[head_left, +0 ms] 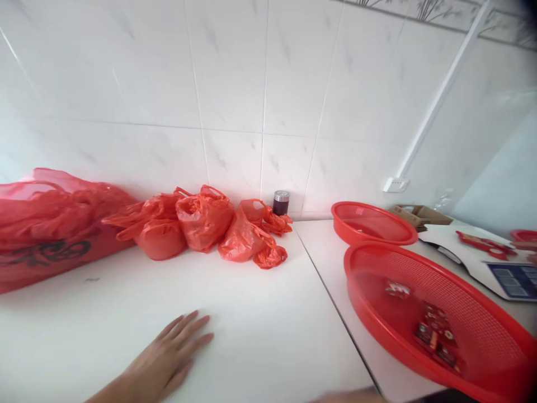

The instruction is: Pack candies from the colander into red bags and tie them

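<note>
The left hand (161, 359), at seven o'clock in the view, is spread open and holds nothing, lying on or just over the smooth white tabletop (251, 341), while the right hand (353, 397) shows only as a blurred strip at five o'clock, so whether it is open or closed cannot be told. Near the right hand, at four o'clock, a large red plastic basket with mesh walls (474, 305) holds small dark-red patterned packets (436, 331). Crumpled thin red plastic bags (204, 221) stand from twelve to two o'clock of the left hand.
</note>
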Demonstrator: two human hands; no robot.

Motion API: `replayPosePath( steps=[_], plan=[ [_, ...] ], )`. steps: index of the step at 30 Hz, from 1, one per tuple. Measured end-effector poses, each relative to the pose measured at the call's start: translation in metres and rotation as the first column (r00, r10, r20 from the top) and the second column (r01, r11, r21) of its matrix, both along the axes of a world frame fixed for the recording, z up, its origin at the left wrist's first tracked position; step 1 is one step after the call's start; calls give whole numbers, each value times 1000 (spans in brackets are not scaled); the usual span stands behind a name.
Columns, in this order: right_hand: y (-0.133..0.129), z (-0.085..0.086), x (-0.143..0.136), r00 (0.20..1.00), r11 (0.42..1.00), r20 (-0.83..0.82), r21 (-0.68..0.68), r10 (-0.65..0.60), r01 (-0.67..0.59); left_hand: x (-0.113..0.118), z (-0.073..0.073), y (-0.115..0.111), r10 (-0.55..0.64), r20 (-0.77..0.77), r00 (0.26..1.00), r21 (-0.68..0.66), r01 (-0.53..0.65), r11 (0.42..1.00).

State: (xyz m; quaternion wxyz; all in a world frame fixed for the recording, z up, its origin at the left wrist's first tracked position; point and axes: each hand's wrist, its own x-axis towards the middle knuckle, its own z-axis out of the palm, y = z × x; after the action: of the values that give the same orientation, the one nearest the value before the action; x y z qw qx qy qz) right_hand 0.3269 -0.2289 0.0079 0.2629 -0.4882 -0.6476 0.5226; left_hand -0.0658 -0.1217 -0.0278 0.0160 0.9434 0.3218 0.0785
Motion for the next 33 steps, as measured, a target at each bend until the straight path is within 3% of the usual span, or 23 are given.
replayPosePath(
  steps=[2,4,6,8,10,13,16,18,21,23,24,25,28,29,31,33],
  plan=[
    [43,8,2,1000,999,-9,49,-14,14,9,-3,6,74,-5,997,-70,-74,995],
    [95,15,-4,998,991,-23,122,-53,55,26,-4,14,229,34,973,-105,-225,969],
    [145,19,-17,938,885,-10,328,-345,329,49,-3,21,378,124,917,-155,-359,920],
    [182,18,-31,882,804,-18,401,-471,438,75,-1,25,460,246,853,-259,-399,880],
    [202,10,-40,855,773,-4,425,-519,471,99,0,24,511,385,768,-409,-355,841],
    [199,-10,-43,848,773,36,431,-529,465,125,-1,17,628,506,592,-647,-221,729],
    [165,-24,-43,877,815,56,400,-478,419,143,3,7,773,510,377,-815,-77,575],
    [134,-24,-47,931,871,9,356,-366,339,153,11,2,833,479,278,-872,39,488],
    [92,-14,-59,978,925,-134,327,-158,194,164,25,0,818,473,328,-881,153,448],
    [75,-9,-61,964,928,-224,310,-140,206,159,29,5,792,490,363,-870,154,468],
    [71,-9,-58,948,927,-265,280,-174,249,152,28,9,804,496,327,-867,138,479],
    [70,-10,-52,928,926,-300,235,-221,296,141,26,14,833,496,247,-868,114,483],
    [90,-15,-25,880,896,-310,147,-359,418,99,18,30,879,463,-113,-884,6,467],
    [105,-15,-16,878,871,-262,188,-401,454,87,14,33,876,447,-182,-892,-17,452],
    [147,-9,-3,865,789,-121,363,-488,496,73,8,35,895,408,-179,-909,7,416],
    [201,3,1,809,680,18,553,-587,481,76,-1,29,916,397,-64,-913,76,401]
  ],
)
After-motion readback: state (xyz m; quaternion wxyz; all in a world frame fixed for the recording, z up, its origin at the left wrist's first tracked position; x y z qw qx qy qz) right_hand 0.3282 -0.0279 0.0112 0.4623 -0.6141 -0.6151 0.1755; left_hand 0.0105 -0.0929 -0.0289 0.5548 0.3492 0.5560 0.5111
